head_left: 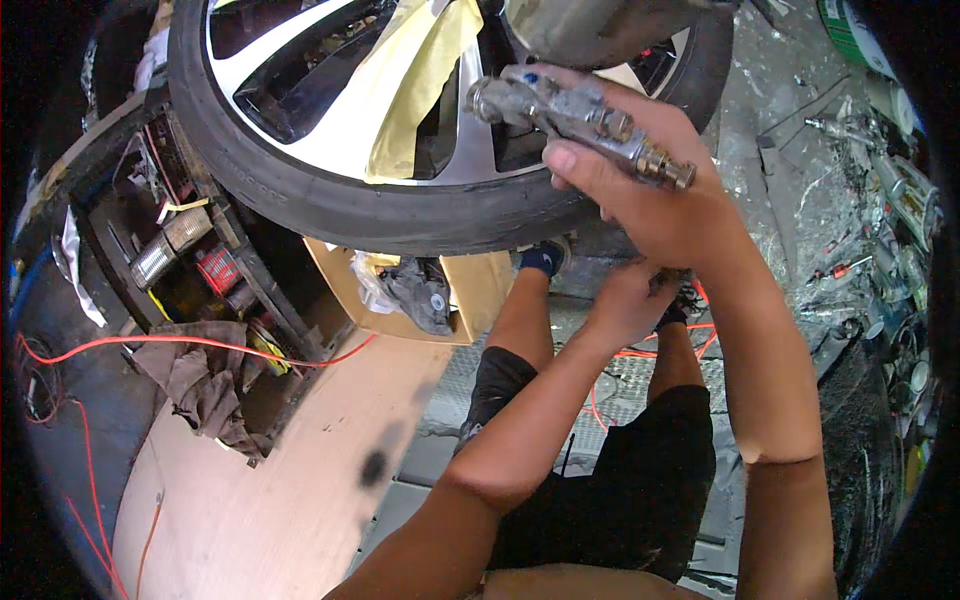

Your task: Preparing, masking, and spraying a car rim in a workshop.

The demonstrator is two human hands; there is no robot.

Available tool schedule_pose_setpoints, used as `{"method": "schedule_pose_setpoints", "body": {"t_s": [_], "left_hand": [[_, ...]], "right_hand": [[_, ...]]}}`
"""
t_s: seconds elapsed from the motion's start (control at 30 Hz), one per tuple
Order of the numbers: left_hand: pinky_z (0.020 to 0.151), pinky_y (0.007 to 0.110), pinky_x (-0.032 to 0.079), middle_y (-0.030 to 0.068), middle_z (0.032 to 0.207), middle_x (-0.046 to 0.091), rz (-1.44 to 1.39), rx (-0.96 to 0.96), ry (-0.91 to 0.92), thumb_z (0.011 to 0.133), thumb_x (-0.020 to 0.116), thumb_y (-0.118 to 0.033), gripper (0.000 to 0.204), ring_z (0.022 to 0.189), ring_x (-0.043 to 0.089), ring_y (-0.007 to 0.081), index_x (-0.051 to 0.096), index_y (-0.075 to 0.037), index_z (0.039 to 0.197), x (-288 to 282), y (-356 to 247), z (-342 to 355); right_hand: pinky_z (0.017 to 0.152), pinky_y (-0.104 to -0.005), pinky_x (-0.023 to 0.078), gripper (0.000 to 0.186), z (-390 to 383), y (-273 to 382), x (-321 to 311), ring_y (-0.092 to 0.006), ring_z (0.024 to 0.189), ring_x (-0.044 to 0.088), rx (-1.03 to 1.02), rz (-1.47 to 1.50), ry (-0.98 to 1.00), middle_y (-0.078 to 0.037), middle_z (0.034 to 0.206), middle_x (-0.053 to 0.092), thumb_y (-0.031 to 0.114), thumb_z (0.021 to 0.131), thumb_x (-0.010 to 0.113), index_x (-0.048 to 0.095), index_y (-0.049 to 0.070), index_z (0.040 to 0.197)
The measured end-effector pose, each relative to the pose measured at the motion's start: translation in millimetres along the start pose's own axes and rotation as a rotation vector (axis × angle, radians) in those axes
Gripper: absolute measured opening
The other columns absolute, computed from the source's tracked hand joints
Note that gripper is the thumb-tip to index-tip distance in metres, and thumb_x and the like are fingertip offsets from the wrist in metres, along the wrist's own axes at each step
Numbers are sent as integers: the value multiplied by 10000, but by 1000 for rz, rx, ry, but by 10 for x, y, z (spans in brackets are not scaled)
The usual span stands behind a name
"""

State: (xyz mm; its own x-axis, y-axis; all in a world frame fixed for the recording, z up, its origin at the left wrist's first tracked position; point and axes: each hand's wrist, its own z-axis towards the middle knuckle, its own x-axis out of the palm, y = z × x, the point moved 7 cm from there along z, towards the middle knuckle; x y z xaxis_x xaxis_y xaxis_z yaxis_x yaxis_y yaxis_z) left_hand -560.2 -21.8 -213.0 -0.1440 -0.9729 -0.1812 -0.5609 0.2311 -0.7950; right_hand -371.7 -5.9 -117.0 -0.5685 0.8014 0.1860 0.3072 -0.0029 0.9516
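My right hand is closed around a metal spray gun, held above the near right edge of a wheel. The gun's grey cup tops it at the upper edge of the view. Below, my left hand is closed near the gun's lower end; what its fingers grip is mostly hidden. An orange-red hose shows just beside that hand. The wheel's black tyre surrounds silver and black spokes. Yellowish masking tape covers part of one spoke.
Left of the wheel, a dark shelf unit holds cans and rolls, with a brown cloth over its front. A cardboard box stands under the tyre. Orange hose crosses on the left. Cluttered tools and bottles line the right.
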Motion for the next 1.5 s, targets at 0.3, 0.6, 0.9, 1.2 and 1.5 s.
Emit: {"method": "schedule_pose_setpoints", "body": {"t_s": [0.3,0.6,0.9,1.2,1.5], "left_hand": [[820,472,560,221,987,746,-12,65,-43,952,675,-87,207,965,728,415,710,-33,1149,63,57,-19],[974,495,520,255,1217,696,40,-79,74,964,656,-138,312,1154,664,437,668,-18,1252,28,85,33],[984,489,521,247,1203,704,29,-98,74,973,648,-161,303,1133,665,447,680,3,1226,58,118,54],[899,512,535,241,1121,716,8,-122,45,978,646,-155,236,1042,685,456,701,-36,1173,19,16,101],[944,526,513,254,1129,711,-15,-175,84,959,644,-141,257,1094,664,462,692,-39,1189,7,21,112]], "right_hand": [[803,-252,538,534,-69,-16,79,-67,921,631,-236,-67,-26,-31,1070,748,189,991,715,584,38,1486],[567,-227,485,612,83,-4,-64,-55,762,631,80,-7,-42,7,896,716,304,964,752,580,80,1507],[561,-228,477,594,216,38,-152,-55,747,618,-32,-27,-99,-6,898,720,279,968,769,588,87,1500],[565,-209,456,569,121,42,-8,-39,660,551,-69,-86,7,26,817,679,261,976,747,595,75,1491],[559,-215,455,590,176,27,37,-37,695,566,-81,-103,54,16,840,676,254,976,744,574,54,1505]]}}
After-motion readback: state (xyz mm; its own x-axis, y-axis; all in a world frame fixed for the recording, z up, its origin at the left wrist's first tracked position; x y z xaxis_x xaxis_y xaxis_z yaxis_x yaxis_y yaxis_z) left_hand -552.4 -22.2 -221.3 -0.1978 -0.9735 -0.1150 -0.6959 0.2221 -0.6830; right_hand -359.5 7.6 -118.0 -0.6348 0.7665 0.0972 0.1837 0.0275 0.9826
